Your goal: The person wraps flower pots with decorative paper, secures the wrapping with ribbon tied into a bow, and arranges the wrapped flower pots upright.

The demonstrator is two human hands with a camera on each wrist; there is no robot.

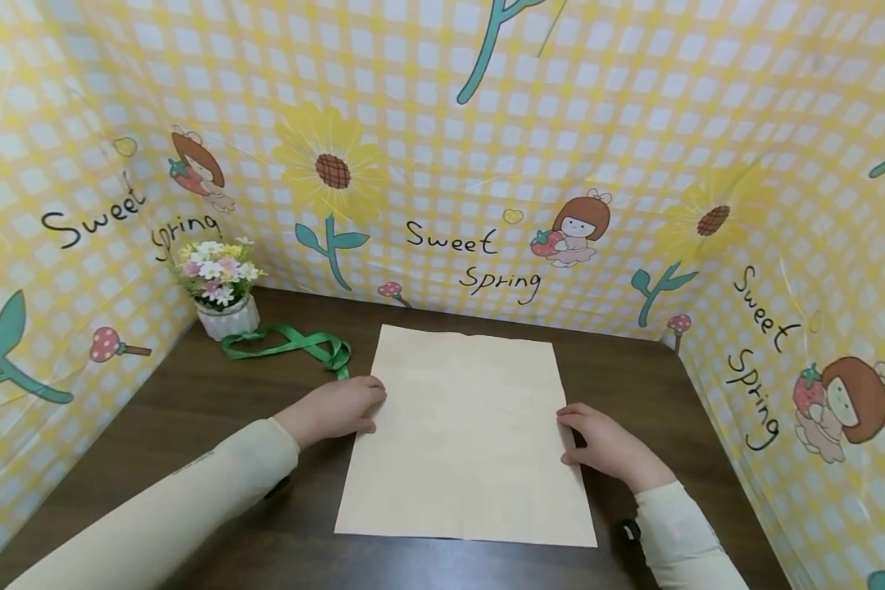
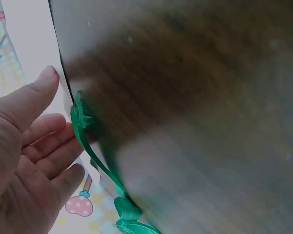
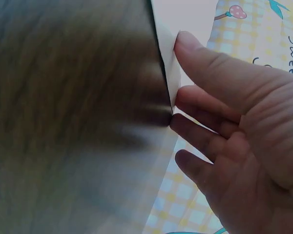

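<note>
A large flat piece of cream paper (image 1: 465, 442) lies on the dark wooden table, with a slight notch in its far edge. My left hand (image 1: 335, 410) touches its left edge, thumb and fingertips apart. On the opposite side, my right hand (image 1: 608, 442) has its fingertips against the right edge. The right wrist view shows a folded layer of the paper (image 3: 172, 73) by the thumb and fingers. Beyond my left hand lies a knotted green ribbon (image 1: 332, 356); in the left wrist view the ribbon (image 2: 128, 209) appears beside the fingers.
A white pot of small artificial flowers (image 1: 220, 274) stands at the table's back left corner, touching or nearly touching the ribbon. Yellow checked cloth (image 1: 442, 164) with printed sunflowers and figures walls the table at the back and both sides. Brown tabletop (image 1: 642, 369) shows right of the paper.
</note>
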